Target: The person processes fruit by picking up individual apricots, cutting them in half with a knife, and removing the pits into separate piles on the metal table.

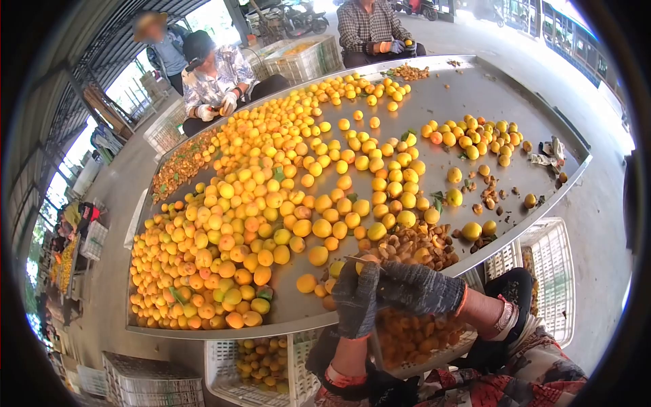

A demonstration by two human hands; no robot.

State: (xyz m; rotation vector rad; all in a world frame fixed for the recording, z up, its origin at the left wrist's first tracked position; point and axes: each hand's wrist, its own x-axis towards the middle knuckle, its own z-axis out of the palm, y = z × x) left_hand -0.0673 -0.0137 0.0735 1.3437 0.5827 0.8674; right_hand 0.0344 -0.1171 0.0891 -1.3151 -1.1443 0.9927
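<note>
My left hand (357,297), in a dark grey knit glove, is closed at the table's near edge. An orange-yellow apricot (367,260) shows at its fingertips, mostly covered by the gloves. My right hand (426,287), gloved alike, is closed against the left one; a thin pale sliver juts out by the fruit, too small to name. Just beyond both hands lies a heap of brown apricot stones (422,245). Whole apricots (234,224) spread over the metal table (505,88). Under my hands, a crate holds orange apricot pieces (413,334).
White plastic crates stand below the table, one with apricots (263,363) at left, another (553,271) at right. Two seated people (220,74) (373,30) work with gloved hands across the table; a third person (163,51) stands behind. Crumpled scraps (549,152) lie at the right edge.
</note>
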